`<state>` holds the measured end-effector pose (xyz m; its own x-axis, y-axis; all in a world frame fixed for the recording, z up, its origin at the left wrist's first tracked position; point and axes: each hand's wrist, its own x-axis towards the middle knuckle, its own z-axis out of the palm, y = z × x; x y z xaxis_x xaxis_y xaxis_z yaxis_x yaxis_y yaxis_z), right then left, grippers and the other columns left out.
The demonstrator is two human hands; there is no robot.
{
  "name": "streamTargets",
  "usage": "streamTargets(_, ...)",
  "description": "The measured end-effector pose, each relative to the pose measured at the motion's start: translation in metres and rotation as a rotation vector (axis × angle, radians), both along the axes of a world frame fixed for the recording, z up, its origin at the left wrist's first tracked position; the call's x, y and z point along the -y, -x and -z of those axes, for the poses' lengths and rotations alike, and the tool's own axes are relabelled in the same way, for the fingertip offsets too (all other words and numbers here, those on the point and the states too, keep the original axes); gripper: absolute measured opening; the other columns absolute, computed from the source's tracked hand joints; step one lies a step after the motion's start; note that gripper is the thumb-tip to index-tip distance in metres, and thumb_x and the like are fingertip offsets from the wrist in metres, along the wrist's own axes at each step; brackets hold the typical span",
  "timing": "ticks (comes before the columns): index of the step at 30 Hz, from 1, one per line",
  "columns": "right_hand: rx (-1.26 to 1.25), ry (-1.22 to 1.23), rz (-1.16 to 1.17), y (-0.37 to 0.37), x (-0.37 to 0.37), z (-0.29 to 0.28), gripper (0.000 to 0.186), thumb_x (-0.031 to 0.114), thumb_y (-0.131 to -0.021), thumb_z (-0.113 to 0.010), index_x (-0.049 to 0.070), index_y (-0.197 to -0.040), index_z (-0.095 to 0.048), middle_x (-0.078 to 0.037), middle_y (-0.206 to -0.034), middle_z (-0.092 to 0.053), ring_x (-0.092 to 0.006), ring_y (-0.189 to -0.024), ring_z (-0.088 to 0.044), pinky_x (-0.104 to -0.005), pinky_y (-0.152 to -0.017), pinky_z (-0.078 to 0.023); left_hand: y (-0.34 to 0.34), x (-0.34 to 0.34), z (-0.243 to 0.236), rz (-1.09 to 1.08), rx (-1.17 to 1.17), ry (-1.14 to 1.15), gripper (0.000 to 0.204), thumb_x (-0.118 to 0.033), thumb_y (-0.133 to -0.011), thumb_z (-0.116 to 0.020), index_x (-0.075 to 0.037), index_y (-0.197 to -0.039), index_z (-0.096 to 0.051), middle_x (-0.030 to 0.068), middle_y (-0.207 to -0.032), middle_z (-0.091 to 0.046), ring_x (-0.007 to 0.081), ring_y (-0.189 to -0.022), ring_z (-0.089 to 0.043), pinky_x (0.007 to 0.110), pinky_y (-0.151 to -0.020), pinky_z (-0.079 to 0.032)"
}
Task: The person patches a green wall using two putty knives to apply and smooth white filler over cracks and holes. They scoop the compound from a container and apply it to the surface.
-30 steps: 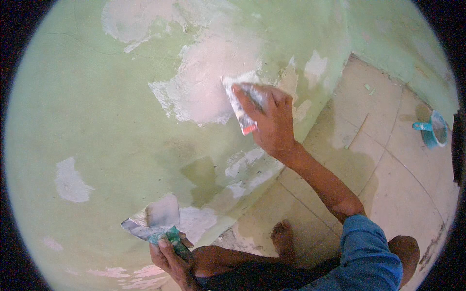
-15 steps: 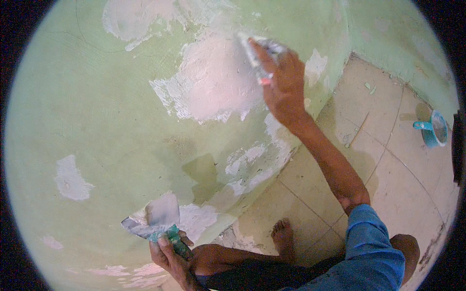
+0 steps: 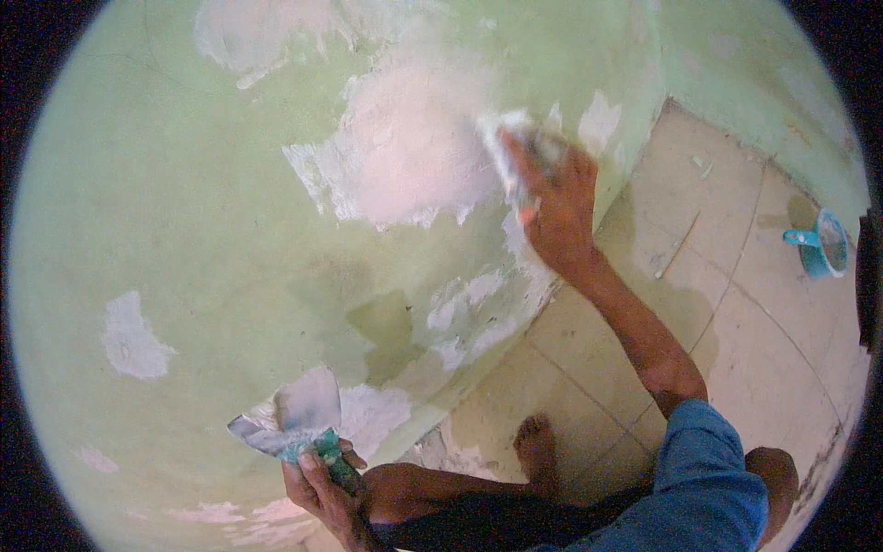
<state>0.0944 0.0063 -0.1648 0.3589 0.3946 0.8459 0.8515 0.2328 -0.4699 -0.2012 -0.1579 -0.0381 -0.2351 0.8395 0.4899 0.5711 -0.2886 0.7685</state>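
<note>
**A:** What has been moved?

**B:** The right hand (image 3: 562,210), with a flat blade (image 3: 503,164) gripped in it, has been shifted across the wall (image 3: 230,276). Half a second ago it was held farther off; now it has been drawn nearer and slightly right. Compared with one second ago, it has been carried to the right.

**A:** And the right forearm (image 3: 635,322)?

**B:** It has been swung rightward since that first moment.

**A:** What has been uncovered?

**B:** Part of the pale pink patch (image 3: 418,138), covered by the blade one second ago, is exposed. A small white mark (image 3: 555,114), hidden half a second ago, can be seen again.
</note>
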Motion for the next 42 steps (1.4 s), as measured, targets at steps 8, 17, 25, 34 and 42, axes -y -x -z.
streamTargets(8, -0.044, -0.028, -0.030, -0.002, -0.017, -0.029, 0.063, 0.015, -0.072, -0.064, 0.022, -0.133, -0.050, -0.010, -0.118, -0.053, -0.0311, -0.104, -0.048, -0.0473, -0.088, -0.035, -0.007, 0.000, -0.003, -0.023, -0.020, 0.013, 0.032, -0.034, -0.096, -0.045, -0.002, -0.088, -0.049, 0.0101, -0.062, -0.054, 0.0162, -0.046, -0.051, 0.027, -0.040, -0.039)
streamTargets(17, 0.183, 0.044, -0.094, 0.041, 0.014, 0.039, 0.054, 0.010, -0.074, -0.061, 0.019, -0.126, -0.056, -0.002, -0.126, -0.054, -0.0235, -0.107, -0.049, -0.0424, -0.086, -0.035, -0.006, 0.000, -0.004, 0.030, 0.010, 0.003, 0.030, -0.028, -0.096, -0.044, 0.001, -0.091, -0.050, 0.0124, -0.067, -0.058, 0.0165, -0.048, -0.052, 0.027, -0.042, -0.043)
streamTargets(25, 0.146, -0.098, 0.035, 0.011, 0.001, 0.014, 0.063, 0.012, -0.066, -0.070, 0.022, -0.127, -0.056, -0.003, -0.122, -0.054, -0.0249, -0.106, -0.049, -0.0445, -0.088, -0.034, -0.006, 0.002, -0.006, 0.002, 0.005, 0.029, 0.030, -0.028, -0.096, -0.045, 0.002, -0.091, -0.051, 0.0137, -0.068, -0.059, 0.0171, -0.049, -0.054, 0.027, -0.044, -0.045)
streamTargets(34, -0.064, -0.204, 0.050, -0.019, -0.031, -0.044, 0.061, 0.010, -0.070, -0.059, 0.021, -0.130, -0.053, -0.009, -0.110, -0.054, -0.0309, -0.100, -0.049, -0.0452, -0.086, -0.037, -0.007, 0.001, 0.000, -0.037, -0.022, -0.003, 0.033, -0.034, -0.096, -0.045, -0.003, -0.087, -0.050, 0.0095, -0.064, -0.056, 0.0141, -0.046, -0.051, 0.025, -0.039, -0.039)
streamTargets(42, 0.037, -0.066, -0.100, 0.036, 0.005, -0.029, 0.060, 0.009, -0.071, -0.059, 0.019, -0.130, -0.053, -0.005, -0.120, -0.055, -0.0258, -0.103, -0.049, -0.0459, -0.086, -0.035, -0.009, -0.001, -0.001, -0.026, -0.038, -0.034, 0.034, -0.035, -0.096, -0.045, -0.003, -0.086, -0.050, 0.0096, -0.063, -0.056, 0.0143, -0.045, -0.050, 0.026, -0.039, -0.039)
